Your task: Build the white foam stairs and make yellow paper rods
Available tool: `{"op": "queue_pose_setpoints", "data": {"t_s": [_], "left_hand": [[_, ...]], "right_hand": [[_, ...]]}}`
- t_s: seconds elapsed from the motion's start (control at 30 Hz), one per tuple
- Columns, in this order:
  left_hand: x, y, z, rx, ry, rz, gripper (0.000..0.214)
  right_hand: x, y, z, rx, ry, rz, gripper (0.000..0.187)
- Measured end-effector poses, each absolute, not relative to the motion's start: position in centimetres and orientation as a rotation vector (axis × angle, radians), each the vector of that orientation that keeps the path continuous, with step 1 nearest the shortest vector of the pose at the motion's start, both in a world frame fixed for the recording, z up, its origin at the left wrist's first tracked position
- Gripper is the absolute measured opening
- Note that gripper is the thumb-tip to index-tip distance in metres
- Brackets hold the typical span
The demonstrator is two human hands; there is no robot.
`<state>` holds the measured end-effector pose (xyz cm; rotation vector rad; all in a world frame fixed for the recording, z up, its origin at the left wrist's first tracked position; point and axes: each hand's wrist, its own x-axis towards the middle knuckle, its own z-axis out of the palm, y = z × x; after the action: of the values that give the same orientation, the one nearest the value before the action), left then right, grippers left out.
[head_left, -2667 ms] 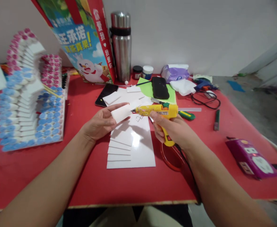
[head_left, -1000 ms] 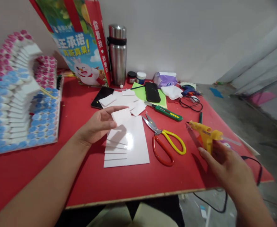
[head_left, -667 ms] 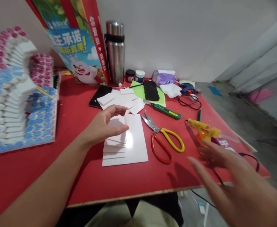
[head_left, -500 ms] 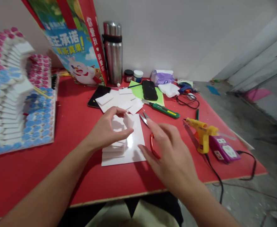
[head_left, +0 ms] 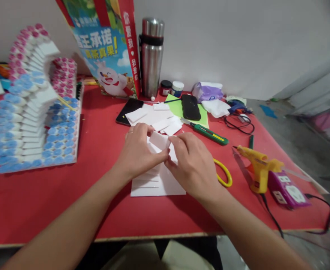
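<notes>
White card: plain, thin, straight-edged, tilted, ends partly hidden.

This is a craft workspace; a hot-glue gun, utility knife and white card pieces share its red tabletop.

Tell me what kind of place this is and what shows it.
Probably a small craft workspace: a yellow glue gun and a green utility knife lie on a red table, near a layered blue, pink and white model.
</notes>
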<state>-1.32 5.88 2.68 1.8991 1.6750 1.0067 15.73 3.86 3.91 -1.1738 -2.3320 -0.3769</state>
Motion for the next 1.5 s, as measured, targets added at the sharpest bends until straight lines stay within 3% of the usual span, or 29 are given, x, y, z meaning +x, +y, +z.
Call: {"op": "queue_pose_setpoints", "data": {"t_s": [0.13,0.23,0.4,0.5,0.6,0.87,1.5], "left_hand": [[-1.9,6.1,2.8,1.980,1.598,1.009,0.046],[-3.0,6.7,3.3,2.008,1.499,1.057,0.030],[-5.8,8.0,4.3,1.714,1.646,1.157,0.023],[-7.4,8.2,4.6,1.748,1.729,0.967,0.022],[-8.2,7.6,3.9,1.713,1.731,0.767,0.026],[-7.9,5.9,1.1,1.547,1.620,0.703,0.045],[-7.7,5.8,0.6,1.380,1.437,0.701,0.047]], "right_hand": [[16.2,4.4,3.8,-1.182,-2.247,-0.215,0.020],[17.2,4.7,3.8,-1.188,-2.159,0.073,0.026],[18.4,4.4,2.7,-1.177,-1.980,0.469,0.026],[18.3,3.9,1.7,-1.173,-1.916,0.585,0.025],[17.9,3.8,1.1,-1.161,-1.930,0.623,0.025],[17.4,4.1,0.9,-1.137,-1.991,0.633,0.024],[17.0,3.7,0.9,-1.127,-2.014,0.625,0.028]]}}
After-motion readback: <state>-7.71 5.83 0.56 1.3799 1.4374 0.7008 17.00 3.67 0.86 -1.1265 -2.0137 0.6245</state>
